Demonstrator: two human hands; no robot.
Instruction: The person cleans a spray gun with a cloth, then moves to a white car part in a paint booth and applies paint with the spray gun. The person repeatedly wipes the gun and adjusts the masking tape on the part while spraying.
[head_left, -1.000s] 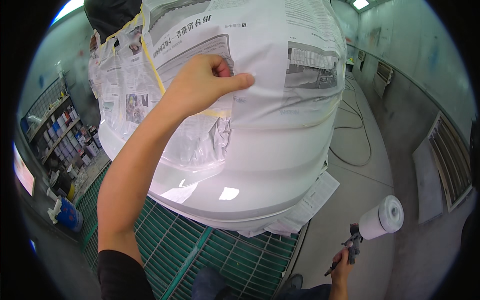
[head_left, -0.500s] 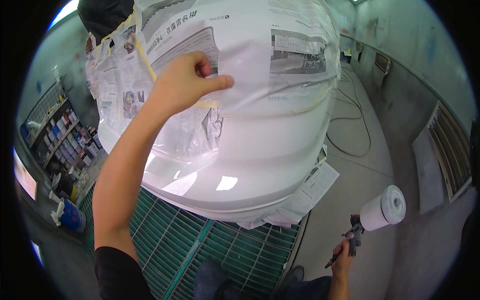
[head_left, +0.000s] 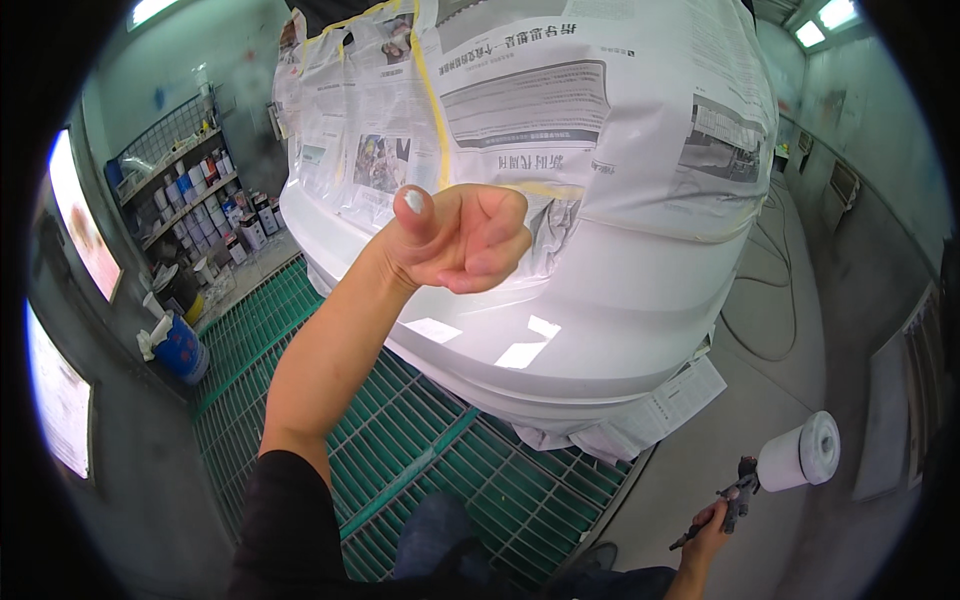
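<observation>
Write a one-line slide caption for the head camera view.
Left hand raised in front of a white car bumper masked with newspaper, right hand holding a spray gun low.

The spray gun [head_left: 735, 500] sits at the lower right of the frame, held low beside the person's leg in the right hand [head_left: 708, 525]. It is small and dark, with a metal body and a thin trigger lever slanting down to the left. A white cylindrical cup [head_left: 800, 452] is mounted on its top, tilted up toward the right, its round lid facing the frame's right edge.

The white car body panel [head_left: 600, 300] fills the upper centre, glossy, with bright reflections along its lower curve. Newspaper masking [head_left: 520, 110], edged with yellow tape [head_left: 430, 100], covers its upper part.
</observation>
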